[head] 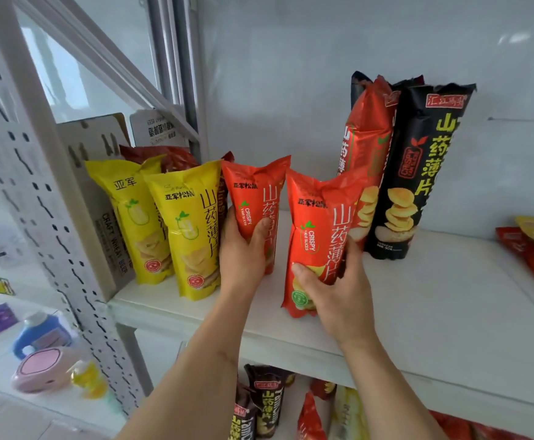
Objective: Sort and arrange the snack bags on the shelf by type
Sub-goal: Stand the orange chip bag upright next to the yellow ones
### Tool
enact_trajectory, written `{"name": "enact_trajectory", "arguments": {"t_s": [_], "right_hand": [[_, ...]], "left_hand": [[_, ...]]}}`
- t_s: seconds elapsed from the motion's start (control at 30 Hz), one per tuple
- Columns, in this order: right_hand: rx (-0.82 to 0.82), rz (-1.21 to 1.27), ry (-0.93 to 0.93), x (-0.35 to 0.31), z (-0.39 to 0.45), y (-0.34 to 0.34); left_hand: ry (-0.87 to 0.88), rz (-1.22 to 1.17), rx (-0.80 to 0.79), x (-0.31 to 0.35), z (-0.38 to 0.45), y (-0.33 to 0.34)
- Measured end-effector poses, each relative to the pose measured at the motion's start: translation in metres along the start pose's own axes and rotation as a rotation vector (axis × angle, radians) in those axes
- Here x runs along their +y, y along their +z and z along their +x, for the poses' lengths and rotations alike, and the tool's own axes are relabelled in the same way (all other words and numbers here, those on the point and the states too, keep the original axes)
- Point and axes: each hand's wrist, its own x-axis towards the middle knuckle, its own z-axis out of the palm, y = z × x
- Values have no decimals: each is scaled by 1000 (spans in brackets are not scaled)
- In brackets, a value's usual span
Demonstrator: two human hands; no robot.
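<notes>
L hand and R hand each clamp a red yam-crisp bag, frame ctr; advise seating both upright beside yellow bags, labels fwd.

A pale grey wall stood behind the white shelf. On the left a perforated white post rose beside a window that gave soft daylight.

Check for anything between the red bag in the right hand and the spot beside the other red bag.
Nothing visible: the right hand holds its red bag just right of the left hand's red bag, with only bare shelf between.
</notes>
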Motion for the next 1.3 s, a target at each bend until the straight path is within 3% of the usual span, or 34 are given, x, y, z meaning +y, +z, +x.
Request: {"name": "enact_trajectory", "arguments": {"t_s": [0.37,0.5,0.6,0.9,1.3], "right_hand": [[-106,40,-9,6,3,5],[-118,62,-13,4,4,13],[-118,62,-19,5,3,25],[-97,45,-15,-3,-2,74],[-56,-59,15,-5,-7,68]], "left_hand": [[-98,115,-41,-5,-37,-12],[-91,268,34,-14,-70,-31],[29,338,98,-17,-83,-46],[616,749,101,-50,-72,-86],[818,609,36,-49,-73,-84]]}}
